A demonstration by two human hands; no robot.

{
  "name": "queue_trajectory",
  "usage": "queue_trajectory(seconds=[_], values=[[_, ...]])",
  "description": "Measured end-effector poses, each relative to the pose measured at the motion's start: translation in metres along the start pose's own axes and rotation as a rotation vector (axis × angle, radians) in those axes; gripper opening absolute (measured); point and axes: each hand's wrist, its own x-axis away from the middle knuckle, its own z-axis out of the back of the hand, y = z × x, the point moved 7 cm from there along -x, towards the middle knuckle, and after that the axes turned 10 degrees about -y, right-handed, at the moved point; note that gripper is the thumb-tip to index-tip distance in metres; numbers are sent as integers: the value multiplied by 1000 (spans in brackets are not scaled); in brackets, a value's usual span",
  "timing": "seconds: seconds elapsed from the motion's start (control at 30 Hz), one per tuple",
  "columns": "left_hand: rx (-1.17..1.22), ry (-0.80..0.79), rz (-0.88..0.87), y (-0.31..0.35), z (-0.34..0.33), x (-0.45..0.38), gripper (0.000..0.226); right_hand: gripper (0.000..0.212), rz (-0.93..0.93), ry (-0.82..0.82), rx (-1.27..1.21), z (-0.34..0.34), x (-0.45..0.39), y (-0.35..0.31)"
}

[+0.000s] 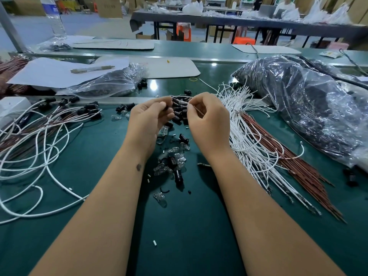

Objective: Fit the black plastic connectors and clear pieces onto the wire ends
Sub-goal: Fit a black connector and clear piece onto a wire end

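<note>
The white wire (181, 96) arcs between both hands, its long axis running left to right just above the connector pile (179, 112). The right hand (207, 120) pinches its end; the left hand (151, 116) curls around a black connector (169, 108), both equally near.

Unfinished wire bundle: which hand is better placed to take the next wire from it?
Probably the right hand. The unfinished wire bundle lies directly beside it on the green table, while the left hand is farther away, near the finished wires.
</note>
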Motion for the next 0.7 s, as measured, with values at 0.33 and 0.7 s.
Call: queue_trajectory(seconds=[0.33, 0.7], values=[[194, -35, -14, 2, -3, 0, 17, 5, 17, -4, -21, 0, 0, 1], [193, -58, -9, 3, -6, 3, 26, 5, 27, -24, 13, -2, 1, -1]])
